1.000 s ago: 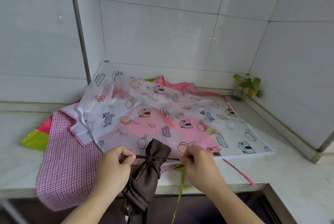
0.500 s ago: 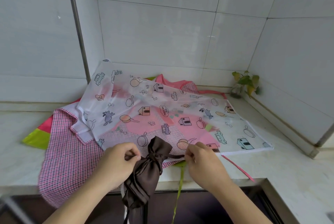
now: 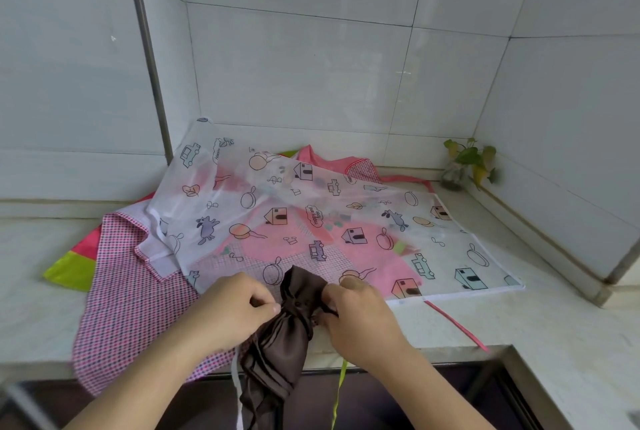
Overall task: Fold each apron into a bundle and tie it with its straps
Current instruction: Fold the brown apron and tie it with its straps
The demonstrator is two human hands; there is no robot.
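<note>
A dark brown apron is rolled into a long bundle that hangs over the counter's front edge. My left hand pinches its brown strap at the bundle's cinched neck. My right hand grips the strap and cloth on the other side of that neck. Both hands press close against the bundle, and the strap itself is mostly hidden by my fingers. Behind it a translucent white apron printed with houses and cars lies spread over a pink checked apron.
The pile sits on a pale stone counter in a tiled corner. A small plant stands at the back right. A lime-green cloth corner sticks out left. A pink strap and a green strap trail off the front edge.
My hands have moved inward from pulling the strap taut on both sides to pressing right against the bundle's neck. The bundle has stayed in place.
</note>
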